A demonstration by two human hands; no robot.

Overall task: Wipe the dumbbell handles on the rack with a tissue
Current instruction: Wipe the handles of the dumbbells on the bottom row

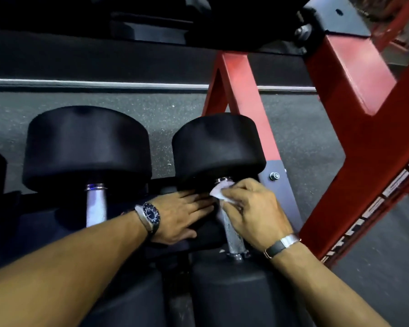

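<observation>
Wiping rightmost dumbbell handle [230, 228]: axis runs near-to-far. Right hand [253, 215] curls round its far end, tissue [219, 191] pinched. Left hand [183, 217] flat, fingers straight, just left on rack [354, 95].

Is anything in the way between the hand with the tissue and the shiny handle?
Nothing visible. The right hand already presses the white crumpled tissue against the silver knurled metal handle of the right-side black dumbbell.

Dim, soft focus; wide-angle bending at edges
</observation>
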